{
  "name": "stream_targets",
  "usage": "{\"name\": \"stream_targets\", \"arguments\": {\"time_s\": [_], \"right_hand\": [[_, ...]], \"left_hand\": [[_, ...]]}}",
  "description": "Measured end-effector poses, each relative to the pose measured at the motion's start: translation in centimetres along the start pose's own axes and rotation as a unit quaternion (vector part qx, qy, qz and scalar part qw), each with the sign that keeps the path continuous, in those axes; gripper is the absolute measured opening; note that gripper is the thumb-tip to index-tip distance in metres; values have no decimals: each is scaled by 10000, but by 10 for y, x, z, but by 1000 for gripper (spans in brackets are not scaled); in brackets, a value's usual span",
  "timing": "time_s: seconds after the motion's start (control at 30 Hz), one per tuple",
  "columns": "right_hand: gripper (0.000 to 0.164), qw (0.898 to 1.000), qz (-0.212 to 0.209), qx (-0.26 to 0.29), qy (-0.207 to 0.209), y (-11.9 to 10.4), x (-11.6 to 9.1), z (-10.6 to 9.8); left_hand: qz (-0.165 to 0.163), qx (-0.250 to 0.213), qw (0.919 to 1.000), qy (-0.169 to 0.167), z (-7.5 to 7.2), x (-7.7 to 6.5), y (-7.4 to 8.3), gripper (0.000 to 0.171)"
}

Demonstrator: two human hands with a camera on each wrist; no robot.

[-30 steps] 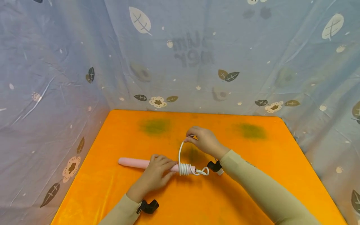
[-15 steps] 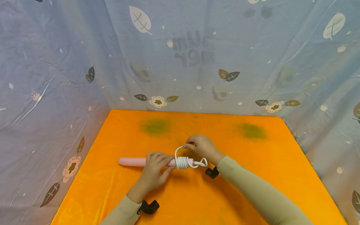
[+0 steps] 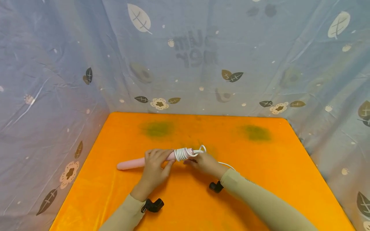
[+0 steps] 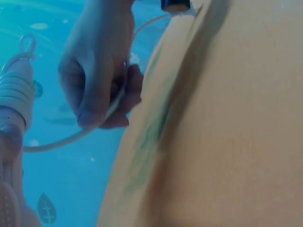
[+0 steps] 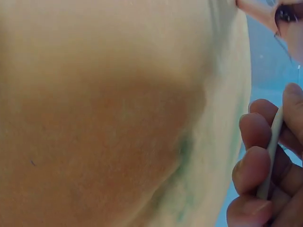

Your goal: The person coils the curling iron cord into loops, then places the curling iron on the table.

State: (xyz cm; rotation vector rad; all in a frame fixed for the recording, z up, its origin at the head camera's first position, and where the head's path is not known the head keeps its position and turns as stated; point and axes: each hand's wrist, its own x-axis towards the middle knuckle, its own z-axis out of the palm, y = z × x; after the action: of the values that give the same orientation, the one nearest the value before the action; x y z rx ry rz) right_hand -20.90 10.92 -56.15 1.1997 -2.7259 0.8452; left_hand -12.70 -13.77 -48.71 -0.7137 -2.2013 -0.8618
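Note:
A slim pink wand [image 3: 131, 164] with a white cord, like a hair-styling iron, is held slantwise over the table. My left hand [image 3: 154, 165] grips its middle, fingers over the top and thumb on the near side. Several turns of cord [image 3: 181, 154] lie side by side round its right part, and a small cord loop [image 3: 203, 148] sticks out at that end. My right hand [image 3: 206, 165] is just below this end; in the left wrist view, the free cord [image 4: 61, 143] runs from the wand into its fingers. The right wrist view shows its curled fingers [image 5: 255, 172] pinching the cord.
The table [image 3: 231, 205] has an orange cover with dark green patches. A patterned pale curtain [image 3: 199, 73] hangs round the back and sides. More white cord [image 3: 226, 165] trails behind the right wrist. Each wrist carries a black camera mount [image 3: 154, 205].
My right hand has brought the cord down from above the wand to below it, on the near side. The wand's right end has risen, tilting it, while the left hand keeps its grip.

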Motion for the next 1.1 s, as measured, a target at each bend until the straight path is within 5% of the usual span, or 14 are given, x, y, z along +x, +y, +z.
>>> {"name": "stream_targets", "arguments": {"time_s": [0.1, 0.2, 0.33, 0.63, 1.1], "right_hand": [[21, 9993, -357, 52, -70, -72, 3, -56], [26, 9988, -46, -88, -469, -95, 1, -70], [29, 9981, -93, -240, -559, -103, -3, -70], [22, 9802, -658, -1787, -533, -122, -13, -59], [27, 9704, -844, -2222, -423, -146, 0, -82]], "left_hand": [[-103, 69, 9999, 15, 2, 2, -3, 36], [-115, 140, 9998, 60, 3, 3, -5, 36], [-107, 262, 9996, 60, 4, 3, -8, 35], [-375, 415, 9983, -165, 8, 3, -14, 35], [-398, 724, 9934, -801, 14, -4, -13, 36]]}}
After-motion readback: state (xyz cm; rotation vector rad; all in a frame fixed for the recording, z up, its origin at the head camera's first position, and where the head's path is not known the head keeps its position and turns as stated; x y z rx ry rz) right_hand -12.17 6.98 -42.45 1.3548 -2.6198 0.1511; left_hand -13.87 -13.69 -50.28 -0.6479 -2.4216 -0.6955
